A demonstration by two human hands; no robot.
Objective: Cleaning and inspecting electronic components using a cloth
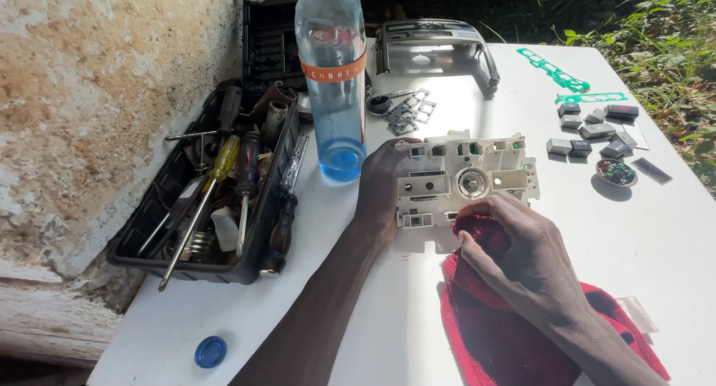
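Near the middle of the desk (418,304), my left hand (382,184) is gripping the white plastic panel (462,179) by its left edge, while my right hand (514,244) is pressing the red cloth (507,334) against its lower edge; wiping seems underway, needing gentle pressure around the small sockets.

White plastic panel (464,180) tilted on table, red cloth (514,319) against it.

A black toolbox (257,240) of screwdrivers sat left of the clear bottle (331,80); a blue cap (210,352) lay below it, grey buttons (594,130) far right on the bench (656,229).
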